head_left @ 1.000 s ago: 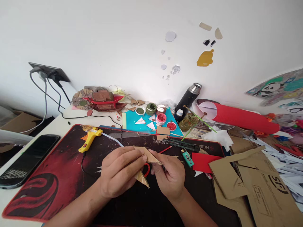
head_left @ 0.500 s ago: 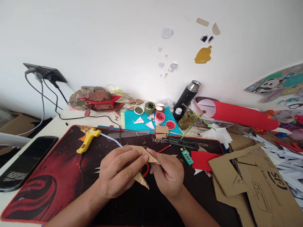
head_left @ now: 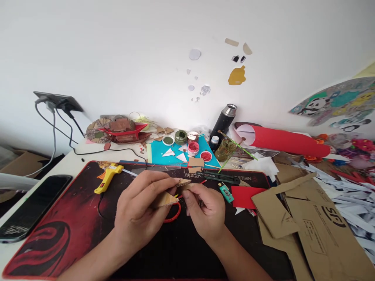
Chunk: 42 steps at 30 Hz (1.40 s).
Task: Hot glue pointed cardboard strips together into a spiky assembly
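Note:
Between my two hands is a small brown piece of folded cardboard (head_left: 165,200) with a corrugated edge and a pointed corner. My left hand (head_left: 143,205) is closed around its left side, fingers over the top. With thumb and forefinger my right hand (head_left: 206,208) pinches the cardboard's far right end. Part of the piece is hidden behind my fingers. Below it, on the dark mat (head_left: 187,253), a red ring-shaped handle (head_left: 175,214) shows, apparently of scissors. A yellow hot glue gun (head_left: 108,177) lies to the left of my hands.
A green utility knife (head_left: 218,176), a teal lighter-like item (head_left: 225,192) and red paper (head_left: 246,197) lie right of centre. Cardboard sheets (head_left: 319,234) cover the right side. Paint pots (head_left: 193,148), a thermos (head_left: 224,121) and a brush jar (head_left: 224,150) stand behind. A phone (head_left: 35,207) lies left.
The cardboard piece has been turned in my hands, its pointed end now facing right rather than down toward me. My left hand has tilted more upright. The view has shifted slightly to the right.

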Available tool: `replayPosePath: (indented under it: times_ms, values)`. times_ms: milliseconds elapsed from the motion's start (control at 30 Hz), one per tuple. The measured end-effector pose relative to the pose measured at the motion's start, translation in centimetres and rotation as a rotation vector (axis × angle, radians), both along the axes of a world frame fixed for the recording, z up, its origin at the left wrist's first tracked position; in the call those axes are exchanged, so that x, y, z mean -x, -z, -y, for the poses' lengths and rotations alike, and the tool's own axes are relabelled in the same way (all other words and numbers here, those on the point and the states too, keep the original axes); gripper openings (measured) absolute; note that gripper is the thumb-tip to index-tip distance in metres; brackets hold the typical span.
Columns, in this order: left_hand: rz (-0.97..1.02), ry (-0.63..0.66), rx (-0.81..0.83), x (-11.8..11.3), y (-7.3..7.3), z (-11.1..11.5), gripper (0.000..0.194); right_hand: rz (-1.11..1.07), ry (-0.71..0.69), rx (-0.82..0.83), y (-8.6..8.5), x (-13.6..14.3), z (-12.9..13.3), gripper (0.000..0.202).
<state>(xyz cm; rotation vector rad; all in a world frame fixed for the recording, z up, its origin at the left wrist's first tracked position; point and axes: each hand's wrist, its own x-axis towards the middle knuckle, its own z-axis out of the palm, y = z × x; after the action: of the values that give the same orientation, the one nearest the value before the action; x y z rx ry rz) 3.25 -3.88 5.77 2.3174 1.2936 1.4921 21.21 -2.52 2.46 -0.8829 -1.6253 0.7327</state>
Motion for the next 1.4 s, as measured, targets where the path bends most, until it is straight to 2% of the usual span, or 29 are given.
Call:
replayPosePath:
  times_ms: [133, 233, 300, 400, 567, 733, 900, 1200, 1400]
  values:
    - [0.157, -0.017, 0.205, -0.3, -1.3, 0.3, 0.017, -0.047, -0.017, 0.054, 0.1, -0.2, 0.3, 0.014]
    - [0.307, -0.030, 0.421, -0.7, -1.6, -0.2, 0.008, -0.095, -0.010, 0.142, 0.6, -0.6, 0.2, 0.017]
    - [0.397, -0.035, 0.587, -0.8, -1.0, -0.8, 0.016, -0.121, -0.011, 0.232, 0.9, -0.7, -0.1, 0.022]
    - [0.579, 0.008, 0.837, -0.9, 0.8, -2.0, 0.036, -0.154, -0.020, 0.385, 1.4, -0.7, -0.9, 0.031]
    - [0.788, 0.065, 1.036, -1.1, 3.4, -3.0, 0.052, -0.157, -0.030, 0.529, 2.3, -0.7, -1.9, 0.042]
    - [0.786, 0.084, 1.053, -1.0, 4.1, -3.2, 0.047, -0.167, -0.080, 0.587, 2.5, -0.8, -2.5, 0.045]
    - [0.675, 0.015, 1.007, -0.9, 4.6, -3.8, 0.046, -0.156, -0.093, 0.640, 3.0, -0.5, -2.6, 0.045]
    - [0.529, -0.066, 0.896, -0.8, 4.6, -4.2, 0.040, -0.090, -0.016, 0.524, 3.7, -0.2, -2.8, 0.035]
    - [0.512, -0.093, 0.883, -0.3, 5.2, -4.6, 0.039, -0.107, 0.010, 0.576, 3.9, -0.3, -2.9, 0.038]
